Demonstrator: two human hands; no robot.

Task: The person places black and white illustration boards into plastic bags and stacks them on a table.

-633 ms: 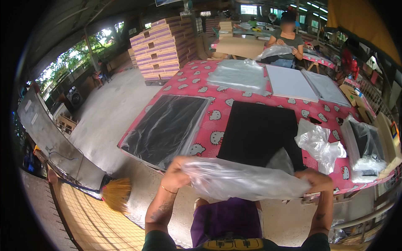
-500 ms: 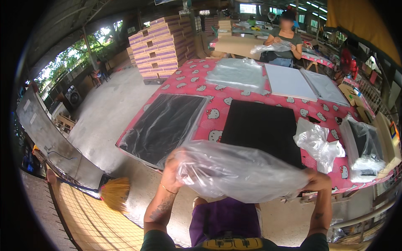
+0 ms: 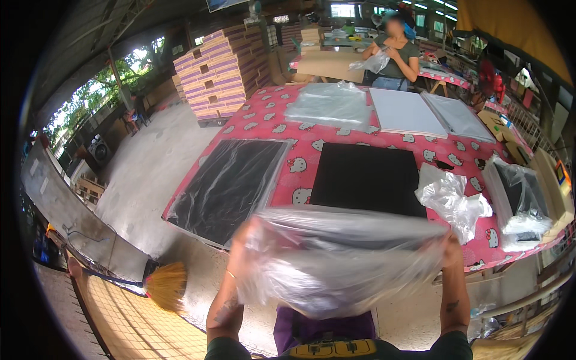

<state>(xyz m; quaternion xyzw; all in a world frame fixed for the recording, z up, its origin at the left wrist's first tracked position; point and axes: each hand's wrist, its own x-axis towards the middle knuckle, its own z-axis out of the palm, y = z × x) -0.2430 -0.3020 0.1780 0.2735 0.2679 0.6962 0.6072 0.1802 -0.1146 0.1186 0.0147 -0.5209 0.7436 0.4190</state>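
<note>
I hold a large clear plastic bag (image 3: 342, 261) stretched wide between both hands, just in front of the table's near edge. My left hand (image 3: 243, 237) grips its left corner, partly veiled by the plastic. My right hand (image 3: 451, 249) grips the right corner. Beyond the bag a bare black square panel (image 3: 366, 177) lies flat on the pink patterned table (image 3: 303, 150). To its left lies a black panel wrapped in clear plastic (image 3: 231, 186).
A crumpled clear bag (image 3: 450, 198) and a bagged black item (image 3: 519, 198) lie at the table's right. Further back are folded plastic (image 3: 330, 105) and white boards (image 3: 405, 111). A person (image 3: 393, 54) handles plastic at the far end. Stacked cartons (image 3: 222, 72) stand back left; a broom (image 3: 162, 285) lies lower left.
The bag has been lifted and spread wider between my hands, billowing open; it now covers more of the view below the black panel.
</note>
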